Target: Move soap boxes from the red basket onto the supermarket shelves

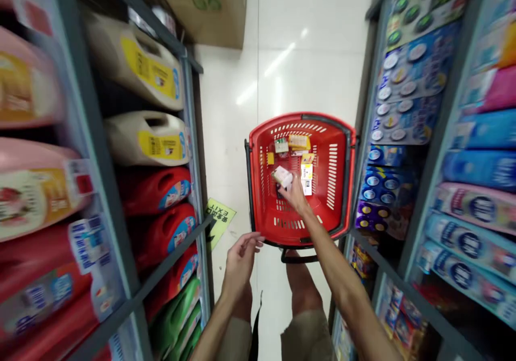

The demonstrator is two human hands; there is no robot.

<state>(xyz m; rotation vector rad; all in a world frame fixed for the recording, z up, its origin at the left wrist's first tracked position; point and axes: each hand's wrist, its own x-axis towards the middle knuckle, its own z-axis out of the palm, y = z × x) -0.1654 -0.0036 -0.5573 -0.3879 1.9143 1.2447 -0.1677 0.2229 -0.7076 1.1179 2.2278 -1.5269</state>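
Note:
A red shopping basket (264, 226) stands on the floor in front of my legs. My right hand (296, 193) reaches down into it, fingers closed on a small white package (283, 176) with coloured print, tilted above the basket's bottom. Beside it lie a yellow-and-white box (307, 171), a yellow packet (299, 142), a pale green-and-white box (281, 145) and a small yellow item (270, 158). At the basket's near left corner is my left hand (243, 250), its fingers loosely bent and holding nothing; whether a fingertip touches the rim is unclear.
Shelves close in on both sides: large detergent jugs (161, 137) on the left, toothpaste-like bags and blister packs (399, 92) on the right. A cardboard box (201, 6) sits ahead at left. A green exit sign (221, 218) is on the floor (226, 108).

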